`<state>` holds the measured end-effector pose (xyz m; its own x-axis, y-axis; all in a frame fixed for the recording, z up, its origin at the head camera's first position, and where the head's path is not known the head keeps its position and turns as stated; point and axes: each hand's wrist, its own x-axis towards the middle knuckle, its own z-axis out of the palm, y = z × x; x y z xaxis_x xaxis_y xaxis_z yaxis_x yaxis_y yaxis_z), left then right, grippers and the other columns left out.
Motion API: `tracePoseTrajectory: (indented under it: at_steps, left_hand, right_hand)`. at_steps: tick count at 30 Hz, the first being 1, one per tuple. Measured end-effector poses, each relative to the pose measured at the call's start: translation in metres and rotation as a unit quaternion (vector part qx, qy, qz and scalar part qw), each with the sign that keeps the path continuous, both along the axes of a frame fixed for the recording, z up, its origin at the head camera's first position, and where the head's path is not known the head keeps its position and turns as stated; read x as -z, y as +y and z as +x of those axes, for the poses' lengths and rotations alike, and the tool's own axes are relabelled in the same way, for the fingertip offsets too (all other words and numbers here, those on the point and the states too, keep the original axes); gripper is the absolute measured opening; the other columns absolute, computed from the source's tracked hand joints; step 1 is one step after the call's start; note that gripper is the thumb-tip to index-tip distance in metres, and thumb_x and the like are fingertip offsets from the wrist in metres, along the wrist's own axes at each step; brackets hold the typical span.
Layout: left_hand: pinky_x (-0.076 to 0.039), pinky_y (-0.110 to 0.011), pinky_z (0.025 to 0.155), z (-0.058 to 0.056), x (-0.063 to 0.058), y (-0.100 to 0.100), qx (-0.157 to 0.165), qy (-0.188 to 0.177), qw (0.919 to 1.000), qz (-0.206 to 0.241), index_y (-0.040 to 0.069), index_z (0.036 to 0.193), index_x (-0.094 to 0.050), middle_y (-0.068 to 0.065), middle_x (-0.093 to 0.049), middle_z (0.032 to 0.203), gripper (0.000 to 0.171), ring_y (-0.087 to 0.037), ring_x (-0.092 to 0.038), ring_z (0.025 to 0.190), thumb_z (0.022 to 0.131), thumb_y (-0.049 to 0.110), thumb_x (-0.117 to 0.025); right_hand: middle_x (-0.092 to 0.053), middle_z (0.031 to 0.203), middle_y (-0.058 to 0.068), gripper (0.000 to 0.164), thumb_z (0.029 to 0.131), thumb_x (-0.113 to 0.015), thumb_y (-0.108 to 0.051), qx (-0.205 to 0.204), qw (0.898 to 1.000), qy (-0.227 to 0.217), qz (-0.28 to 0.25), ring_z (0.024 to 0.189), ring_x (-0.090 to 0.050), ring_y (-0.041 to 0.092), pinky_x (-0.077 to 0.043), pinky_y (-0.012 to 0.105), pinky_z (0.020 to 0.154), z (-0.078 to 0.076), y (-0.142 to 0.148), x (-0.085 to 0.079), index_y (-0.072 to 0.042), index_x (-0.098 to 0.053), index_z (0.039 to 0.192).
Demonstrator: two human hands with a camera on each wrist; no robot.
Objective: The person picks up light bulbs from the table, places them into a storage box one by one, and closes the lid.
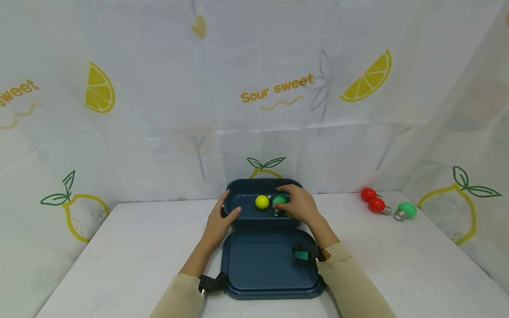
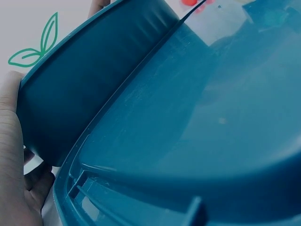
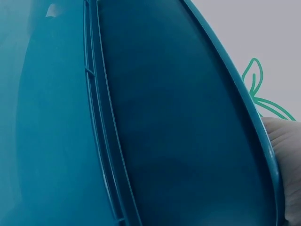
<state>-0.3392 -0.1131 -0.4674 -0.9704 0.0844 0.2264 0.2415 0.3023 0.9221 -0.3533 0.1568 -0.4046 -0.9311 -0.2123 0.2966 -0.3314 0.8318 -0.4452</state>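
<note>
A dark blue plastic box [image 1: 254,223] stands at the back of the table. My left hand [image 1: 218,223] grips its left end, the thumb over the rim and fingers around the outside, as the left wrist view [image 2: 11,155] also shows. My right hand [image 1: 298,204] reaches in over the right side and pinches a green light bulb [image 1: 279,200] between fingers and thumb, its metal base pointing down. Left of it in the box lies a yellow bulb [image 1: 262,202]. Another yellow bulb [image 1: 289,215] is mostly hidden under the right hand. The right wrist view hides those fingertips behind the box wall [image 3: 188,117].
The blue lid [image 1: 272,265] lies flat in front of the box, between the forearms. Two red bulbs [image 1: 368,194] [image 1: 376,205] and a green bulb [image 1: 407,209] lie at the table's back right. A printed white cloth [image 1: 159,110] hangs behind the table.
</note>
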Motion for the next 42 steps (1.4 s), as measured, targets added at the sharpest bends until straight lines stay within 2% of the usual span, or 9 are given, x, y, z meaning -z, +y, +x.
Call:
tracePoseTrajectory:
  at_steps: [4, 10, 16, 20, 24, 29, 33, 36, 42]
  left_hand:
    - [-0.037, -0.056, 0.118, 0.000, -0.001, 0.001, 0.000, 0.000, 1.0000, -0.002, 0.033, 0.160, -0.028, -0.008, -0.028, 0.167, 0.077, -0.036, -0.036, 0.150, 0.096, 0.049, -0.065]
    - [-0.036, -0.057, 0.119, 0.002, -0.002, 0.001, -0.004, 0.001, 1.0000, -0.004, 0.031, 0.160, -0.028, -0.008, -0.027, 0.168, 0.076, -0.036, -0.035, 0.151, 0.096, 0.048, -0.065]
    - [-0.036, -0.056, 0.119, 0.003, -0.001, 0.005, 0.003, -0.006, 1.0000, -0.007, 0.032, 0.160, -0.028, -0.009, -0.028, 0.167, 0.076, -0.035, -0.036, 0.151, 0.096, 0.048, -0.065]
    - [-0.037, -0.056, 0.118, 0.000, -0.002, 0.005, 0.005, 0.000, 0.9999, -0.016, 0.030, 0.161, -0.027, -0.010, -0.029, 0.167, 0.077, -0.035, -0.038, 0.149, 0.096, 0.049, -0.064]
    - [-0.039, -0.057, 0.117, -0.001, -0.004, 0.002, -0.002, 0.006, 0.9998, -0.018, 0.028, 0.161, -0.027, -0.010, -0.030, 0.167, 0.076, -0.035, -0.040, 0.148, 0.097, 0.048, -0.063]
    - [-0.037, -0.055, 0.118, 0.002, -0.003, -0.001, 0.000, -0.008, 0.9997, -0.023, 0.033, 0.161, -0.026, -0.009, -0.029, 0.167, 0.075, -0.034, -0.038, 0.150, 0.097, 0.049, -0.063]
    - [-0.037, -0.056, 0.119, 0.001, -0.002, -0.001, 0.001, -0.006, 0.9996, -0.027, 0.033, 0.160, -0.026, -0.009, -0.028, 0.167, 0.075, -0.035, -0.036, 0.151, 0.097, 0.049, -0.063]
    - [-0.037, -0.056, 0.119, 0.001, -0.002, -0.001, 0.000, -0.006, 0.9996, -0.029, 0.033, 0.160, -0.026, -0.010, -0.028, 0.167, 0.076, -0.036, -0.036, 0.150, 0.096, 0.050, -0.063]
    - [-0.035, -0.056, 0.120, 0.002, -0.005, -0.001, -0.001, -0.011, 0.9996, -0.025, 0.033, 0.161, -0.026, -0.010, -0.027, 0.168, 0.076, -0.037, -0.034, 0.151, 0.097, 0.049, -0.064]
  right_hand:
    - [-0.062, 0.141, 0.015, 0.055, 0.085, -0.082, -0.034, -0.008, 1.000, 0.013, -0.022, 0.123, -0.062, 0.038, -0.054, 0.054, 0.097, -0.001, 0.002, 0.001, -0.011, -0.067, 0.132]
    - [-0.062, 0.139, 0.018, 0.053, 0.087, -0.081, -0.027, -0.051, 0.995, 0.032, -0.081, 0.126, -0.061, 0.039, -0.054, 0.053, 0.099, 0.000, 0.007, -0.003, -0.005, -0.066, 0.132]
    - [-0.065, 0.135, 0.018, 0.054, 0.084, -0.084, -0.022, -0.050, 0.986, 0.074, -0.144, 0.126, -0.061, 0.039, -0.053, 0.056, 0.102, 0.013, 0.031, -0.017, -0.005, -0.066, 0.131]
    - [-0.068, 0.131, 0.019, 0.053, 0.082, -0.085, -0.020, -0.035, 0.981, 0.121, -0.146, 0.125, -0.061, 0.038, -0.052, 0.058, 0.102, 0.022, 0.054, -0.026, -0.004, -0.067, 0.130]
    - [-0.067, 0.132, 0.019, 0.055, 0.082, -0.086, -0.021, -0.007, 0.983, 0.148, -0.113, 0.124, -0.061, 0.039, -0.052, 0.059, 0.101, 0.027, 0.079, -0.032, -0.005, -0.066, 0.130]
    - [-0.064, 0.136, 0.020, 0.058, 0.080, -0.087, -0.022, 0.031, 0.983, 0.163, -0.082, 0.130, -0.057, 0.041, -0.049, 0.062, 0.103, 0.036, 0.113, -0.032, -0.004, -0.066, 0.131]
    - [-0.063, 0.136, 0.022, 0.057, 0.078, -0.088, -0.019, 0.051, 0.977, 0.194, -0.071, 0.129, -0.055, 0.044, -0.048, 0.064, 0.100, 0.041, 0.137, -0.029, -0.003, -0.067, 0.128]
    - [-0.062, 0.138, 0.022, 0.057, 0.079, -0.088, -0.020, 0.083, 0.973, 0.194, -0.090, 0.130, -0.054, 0.044, -0.049, 0.065, 0.099, 0.044, 0.153, -0.023, -0.003, -0.066, 0.129]
    - [-0.059, 0.143, 0.021, 0.057, 0.086, -0.082, -0.021, 0.127, 0.963, 0.158, -0.178, 0.134, -0.051, 0.041, -0.044, 0.065, 0.106, 0.042, 0.173, -0.015, -0.002, -0.062, 0.136]
